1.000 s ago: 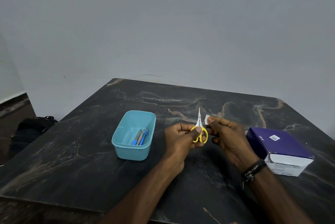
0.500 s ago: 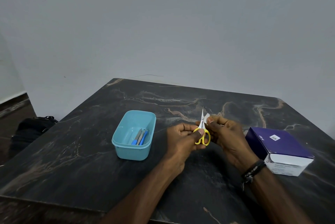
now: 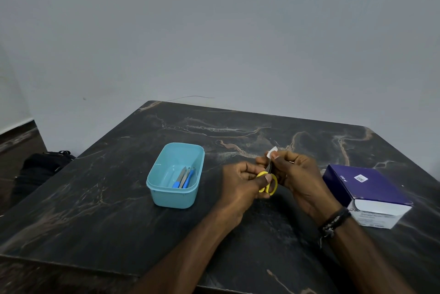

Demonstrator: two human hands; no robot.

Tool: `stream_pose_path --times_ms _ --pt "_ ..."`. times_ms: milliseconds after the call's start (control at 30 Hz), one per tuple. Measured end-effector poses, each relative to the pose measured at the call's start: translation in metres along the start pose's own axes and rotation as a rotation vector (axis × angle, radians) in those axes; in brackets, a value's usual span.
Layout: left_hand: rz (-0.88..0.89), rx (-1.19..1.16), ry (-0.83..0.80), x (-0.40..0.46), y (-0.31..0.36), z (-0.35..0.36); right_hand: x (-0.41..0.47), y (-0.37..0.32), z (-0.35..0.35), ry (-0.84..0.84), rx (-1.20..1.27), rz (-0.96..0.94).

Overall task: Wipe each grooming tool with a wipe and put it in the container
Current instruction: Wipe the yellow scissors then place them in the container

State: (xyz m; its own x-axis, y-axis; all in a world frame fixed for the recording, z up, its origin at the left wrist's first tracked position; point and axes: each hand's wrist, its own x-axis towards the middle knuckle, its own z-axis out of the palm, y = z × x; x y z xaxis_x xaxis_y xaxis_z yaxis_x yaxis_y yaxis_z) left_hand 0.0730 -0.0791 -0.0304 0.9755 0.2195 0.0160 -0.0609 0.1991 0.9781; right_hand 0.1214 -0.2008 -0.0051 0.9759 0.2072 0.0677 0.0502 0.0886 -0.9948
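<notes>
Small scissors with yellow handles (image 3: 269, 184) are held upright over the middle of the dark marble table (image 3: 95, 198). My left hand (image 3: 242, 186) grips the yellow handles. My right hand (image 3: 297, 174) pinches a small white wipe (image 3: 272, 152) around the blades, which the wipe and fingers mostly hide. The light blue container (image 3: 175, 174) stands to the left of my hands; inside it lie grooming tools (image 3: 184, 178), some with blue handles.
A purple and white box (image 3: 366, 195) sits on the table at the right, close to my right wrist. A black bag (image 3: 42, 167) lies on the floor past the table's left edge. A grey wall stands behind the table.
My right hand has closed the wipe over the scissor blades, which stood bare a second ago, and slid up toward their tip. The scissors have shifted slightly right.
</notes>
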Motion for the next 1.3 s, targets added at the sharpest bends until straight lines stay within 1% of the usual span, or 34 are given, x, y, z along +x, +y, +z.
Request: stream_pose_path --times_ms 67,133,233,300,500,667,767,867,1000,1133,1233,1300 --pt "0.002 0.011 -0.029 -0.002 0.001 0.001 0.001 -0.002 -0.001 0.028 0.046 0.002" --pt "0.008 0.004 -0.026 -0.002 0.002 0.001 0.000 -0.003 -0.001 0.015 0.068 0.022" --pt "0.012 -0.010 0.005 -0.001 0.003 0.001 -0.002 -0.002 0.001 -0.037 0.016 0.049" --pt "0.010 -0.009 0.014 -0.001 0.003 0.000 -0.002 -0.002 0.001 -0.043 0.009 0.047" --pt "0.027 0.011 -0.041 -0.002 0.002 0.003 0.000 -0.004 -0.001 0.052 0.115 -0.003" --pt "0.024 -0.005 0.015 -0.002 0.004 0.002 -0.003 -0.003 0.001 -0.030 0.038 0.017" --pt "0.023 -0.007 0.016 -0.003 0.005 0.002 -0.002 -0.004 0.001 -0.042 0.032 0.016" --pt "0.016 0.013 -0.025 -0.004 0.005 0.003 0.000 -0.002 -0.001 0.033 0.063 -0.025" --pt "-0.005 0.049 -0.065 -0.008 0.006 0.004 0.005 -0.004 -0.005 0.196 0.106 -0.178" --pt "-0.010 0.037 -0.030 -0.011 0.011 0.005 0.007 -0.007 -0.006 0.341 0.200 -0.316" --pt "0.011 0.008 0.032 -0.011 0.016 0.005 0.005 -0.008 -0.006 0.418 0.149 -0.396" --pt "0.012 -0.025 0.078 -0.012 0.025 0.003 0.004 -0.008 -0.007 0.432 0.133 -0.414"
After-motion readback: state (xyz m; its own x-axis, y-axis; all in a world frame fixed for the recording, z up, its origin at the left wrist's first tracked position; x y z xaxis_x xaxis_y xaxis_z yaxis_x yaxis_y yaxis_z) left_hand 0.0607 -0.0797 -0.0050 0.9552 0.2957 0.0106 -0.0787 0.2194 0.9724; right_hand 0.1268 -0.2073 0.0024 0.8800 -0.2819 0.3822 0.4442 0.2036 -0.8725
